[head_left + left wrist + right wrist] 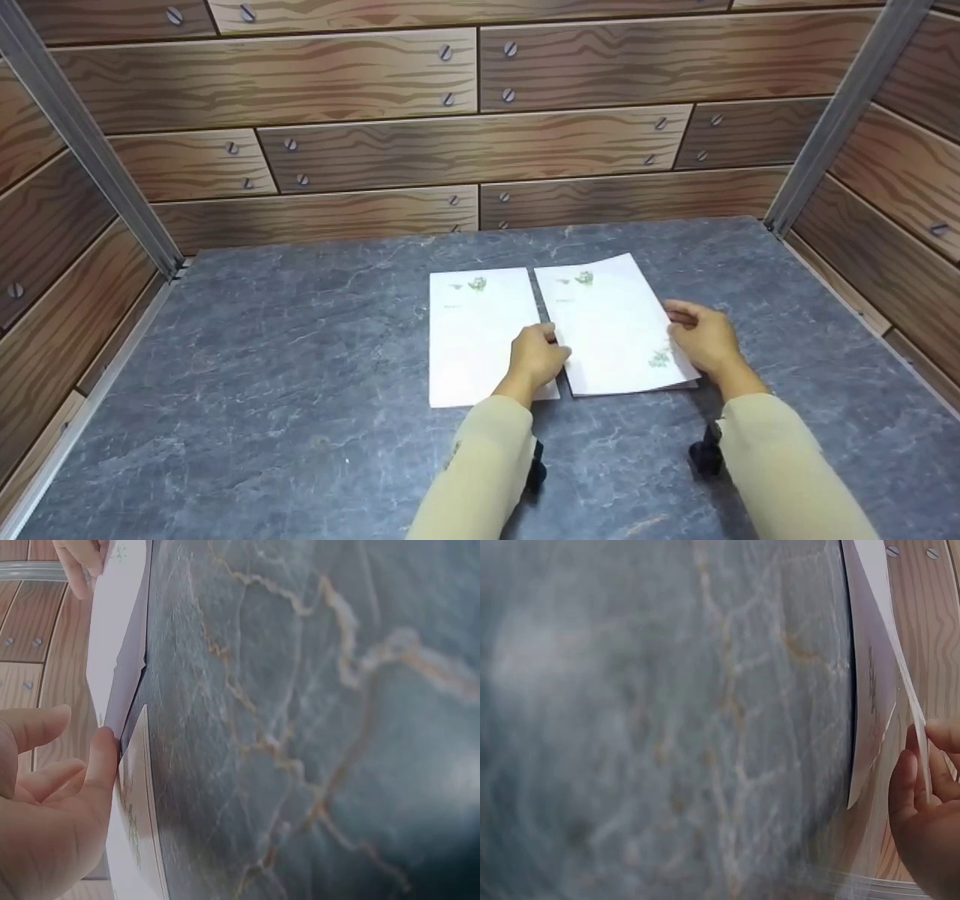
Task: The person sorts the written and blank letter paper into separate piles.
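Observation:
Two white piles of paper with green plant prints lie side by side on the table, a narrow gap between them. My right hand point(705, 341) pinches the right edge of the top sheet of paper point(611, 330) on the right pile, thumb on one face and fingers behind. That edge is raised; in the right wrist view a lower printed sheet point(871, 682) shows beneath. My left hand point(536, 356) is over the right edge of the left paper pile point(472, 345). Its thumb touches the right pile's near left edge, while the other fingers point(37, 727) extend without gripping anything.
The dark marbled table point(285, 375) extends around both piles. Wood-patterned panels point(375, 82) stand behind and at both sides, with grey metal posts point(840, 112) at the back corners. Black wrist gear point(705, 454) hangs below the sleeves.

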Demonstrator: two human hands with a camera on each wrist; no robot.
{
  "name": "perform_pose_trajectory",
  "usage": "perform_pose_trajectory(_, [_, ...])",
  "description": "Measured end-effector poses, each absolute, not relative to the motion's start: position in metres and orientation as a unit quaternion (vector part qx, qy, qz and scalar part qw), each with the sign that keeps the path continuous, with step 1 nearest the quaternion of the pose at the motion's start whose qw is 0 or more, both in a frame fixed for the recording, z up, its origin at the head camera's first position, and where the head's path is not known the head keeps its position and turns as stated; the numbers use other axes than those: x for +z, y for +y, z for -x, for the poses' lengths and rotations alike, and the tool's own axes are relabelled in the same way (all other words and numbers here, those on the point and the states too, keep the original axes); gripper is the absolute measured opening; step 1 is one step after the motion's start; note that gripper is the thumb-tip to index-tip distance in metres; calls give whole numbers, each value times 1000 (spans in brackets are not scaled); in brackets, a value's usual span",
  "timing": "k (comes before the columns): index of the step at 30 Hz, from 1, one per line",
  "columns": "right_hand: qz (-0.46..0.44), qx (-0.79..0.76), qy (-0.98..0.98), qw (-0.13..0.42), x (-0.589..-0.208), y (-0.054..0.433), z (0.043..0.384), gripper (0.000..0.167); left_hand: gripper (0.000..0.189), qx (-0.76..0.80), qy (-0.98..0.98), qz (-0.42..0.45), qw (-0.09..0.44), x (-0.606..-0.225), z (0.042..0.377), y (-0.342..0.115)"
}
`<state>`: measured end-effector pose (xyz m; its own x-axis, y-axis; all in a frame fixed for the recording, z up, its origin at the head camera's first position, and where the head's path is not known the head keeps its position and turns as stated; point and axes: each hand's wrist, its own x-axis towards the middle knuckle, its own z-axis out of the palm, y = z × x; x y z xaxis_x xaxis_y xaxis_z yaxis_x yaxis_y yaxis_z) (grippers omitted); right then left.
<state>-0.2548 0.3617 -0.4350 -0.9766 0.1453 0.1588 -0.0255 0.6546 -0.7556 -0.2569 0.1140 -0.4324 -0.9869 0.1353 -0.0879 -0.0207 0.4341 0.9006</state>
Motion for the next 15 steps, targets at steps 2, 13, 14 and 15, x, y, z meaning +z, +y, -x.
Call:
perform_pose_trajectory(2, [32,415,-903,103,-435,362,254,40,45,530,844,-36,72,-432,257,114])
perform_pose_trajectory(13, [49,408,-907,94,-435,362,255,41,47,528,844,-28,87,-431,256,116])
perform_pose_trajectory(14, [50,407,-907,95,-435,362,254,41,47,526,846,-29,85,-431,256,116])
perform_pose_trajectory(15, [50,406,-907,97,-435,363,254,40,47,524,847,-30,84,-431,256,116])
